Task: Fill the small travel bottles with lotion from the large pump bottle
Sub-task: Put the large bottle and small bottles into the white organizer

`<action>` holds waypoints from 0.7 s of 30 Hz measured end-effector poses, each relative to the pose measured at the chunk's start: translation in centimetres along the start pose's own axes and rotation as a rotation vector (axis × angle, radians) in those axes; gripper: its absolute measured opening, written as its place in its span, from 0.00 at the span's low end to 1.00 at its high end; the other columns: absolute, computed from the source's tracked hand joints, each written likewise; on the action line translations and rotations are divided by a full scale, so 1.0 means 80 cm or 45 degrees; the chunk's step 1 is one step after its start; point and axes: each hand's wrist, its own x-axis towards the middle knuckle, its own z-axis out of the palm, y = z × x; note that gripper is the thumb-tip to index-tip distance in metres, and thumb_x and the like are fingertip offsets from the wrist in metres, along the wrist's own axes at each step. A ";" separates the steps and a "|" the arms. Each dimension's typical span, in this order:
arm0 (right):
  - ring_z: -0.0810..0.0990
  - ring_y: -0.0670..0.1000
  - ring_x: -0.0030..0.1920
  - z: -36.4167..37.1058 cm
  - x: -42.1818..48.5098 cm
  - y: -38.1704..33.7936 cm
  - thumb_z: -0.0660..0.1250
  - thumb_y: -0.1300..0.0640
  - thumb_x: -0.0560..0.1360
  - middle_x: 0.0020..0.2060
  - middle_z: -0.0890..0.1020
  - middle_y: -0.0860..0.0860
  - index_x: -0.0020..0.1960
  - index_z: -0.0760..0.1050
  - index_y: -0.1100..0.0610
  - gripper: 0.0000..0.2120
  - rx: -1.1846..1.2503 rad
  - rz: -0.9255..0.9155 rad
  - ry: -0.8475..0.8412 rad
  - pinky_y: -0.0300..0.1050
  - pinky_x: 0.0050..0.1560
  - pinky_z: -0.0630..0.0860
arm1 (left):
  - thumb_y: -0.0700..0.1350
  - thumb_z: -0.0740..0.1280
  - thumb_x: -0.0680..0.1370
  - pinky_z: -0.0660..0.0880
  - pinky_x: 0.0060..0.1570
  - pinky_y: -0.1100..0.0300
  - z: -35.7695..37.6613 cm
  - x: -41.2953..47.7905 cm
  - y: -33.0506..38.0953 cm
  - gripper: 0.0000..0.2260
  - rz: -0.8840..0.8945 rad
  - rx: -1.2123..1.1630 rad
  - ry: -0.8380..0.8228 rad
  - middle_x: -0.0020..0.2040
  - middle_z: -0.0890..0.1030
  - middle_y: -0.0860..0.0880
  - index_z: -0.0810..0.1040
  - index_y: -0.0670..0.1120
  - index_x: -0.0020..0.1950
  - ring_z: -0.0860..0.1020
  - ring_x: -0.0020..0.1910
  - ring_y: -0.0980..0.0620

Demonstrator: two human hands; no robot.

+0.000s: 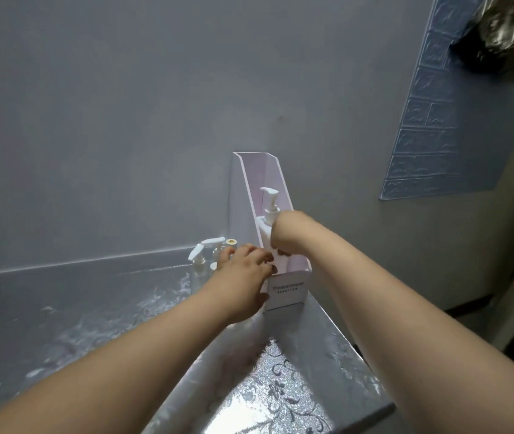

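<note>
**Right grip on the pump bottle inside its holder**

We see the large pump bottle (264, 230) standing upright in a tall white holder (287, 289) at the right end of the bench (61, 311), close to the wall. Our right grip (285, 234) reaches in from the holder's open side, and its fingers are curled round the bottle's body, below the shoulder. The pump head and neck rise clear above the knuckles, while the bottle's lower part is hidden behind the hand.

Our left grip (243, 267) lies against the holder's left wall and front corner. Its fingers are spread and fairly straight, with the thumb by the printed front panel, and they clasp nothing.

The small travel bottles (200, 261) stand on the bench just behind the left grip, partly hidden by its fingers. They sit left of the holder and apart from the pump bottle. A gold-capped item (231, 242) sits beside them.
</note>
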 end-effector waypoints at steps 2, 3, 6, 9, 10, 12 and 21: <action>0.75 0.53 0.41 0.013 0.010 -0.003 0.61 0.61 0.78 0.47 0.80 0.53 0.46 0.76 0.59 0.06 -0.124 -0.054 -0.260 0.43 0.48 0.76 | 0.55 0.63 0.78 0.53 0.70 0.50 -0.001 0.002 0.000 0.22 0.021 -0.004 -0.012 0.73 0.64 0.54 0.68 0.55 0.72 0.58 0.73 0.49; 0.74 0.53 0.41 0.019 0.015 -0.003 0.61 0.62 0.78 0.47 0.79 0.56 0.51 0.78 0.62 0.07 -0.178 -0.079 -0.332 0.44 0.48 0.75 | 0.55 0.63 0.78 0.53 0.70 0.51 -0.002 0.003 -0.001 0.22 0.031 -0.002 -0.016 0.72 0.66 0.54 0.68 0.55 0.72 0.59 0.72 0.49; 0.71 0.54 0.44 0.027 0.024 0.001 0.62 0.61 0.78 0.41 0.74 0.54 0.60 0.77 0.64 0.13 -0.220 -0.090 -0.393 0.44 0.47 0.70 | 0.55 0.65 0.77 0.55 0.68 0.52 -0.005 0.006 -0.005 0.22 0.070 -0.001 -0.040 0.70 0.68 0.56 0.70 0.55 0.72 0.61 0.71 0.49; 0.70 0.54 0.44 0.025 0.038 -0.002 0.62 0.61 0.77 0.40 0.73 0.53 0.60 0.77 0.63 0.13 -0.202 -0.090 -0.331 0.44 0.48 0.68 | 0.54 0.67 0.77 0.57 0.67 0.53 -0.007 0.011 -0.009 0.22 0.092 -0.036 -0.056 0.68 0.70 0.57 0.72 0.56 0.70 0.63 0.68 0.48; 0.69 0.53 0.45 0.025 0.040 -0.004 0.62 0.60 0.78 0.43 0.73 0.53 0.61 0.76 0.63 0.14 -0.167 -0.082 -0.303 0.43 0.48 0.67 | 0.54 0.67 0.77 0.58 0.67 0.53 -0.007 0.012 -0.010 0.22 0.096 -0.045 -0.059 0.68 0.70 0.57 0.72 0.57 0.70 0.64 0.68 0.48; 0.69 0.54 0.46 0.027 0.051 -0.006 0.59 0.61 0.79 0.47 0.72 0.54 0.63 0.73 0.62 0.14 -0.018 -0.050 -0.273 0.45 0.48 0.68 | 0.54 0.67 0.76 0.60 0.67 0.52 -0.007 0.013 -0.011 0.22 0.110 -0.041 -0.059 0.68 0.71 0.57 0.72 0.57 0.71 0.65 0.67 0.48; 0.75 0.56 0.60 0.024 0.058 -0.007 0.58 0.64 0.79 0.65 0.75 0.56 0.68 0.71 0.61 0.18 0.106 -0.050 -0.160 0.48 0.65 0.70 | 0.56 0.65 0.78 0.55 0.67 0.51 -0.010 0.009 -0.008 0.22 0.080 -0.014 -0.086 0.70 0.68 0.57 0.70 0.58 0.72 0.63 0.69 0.49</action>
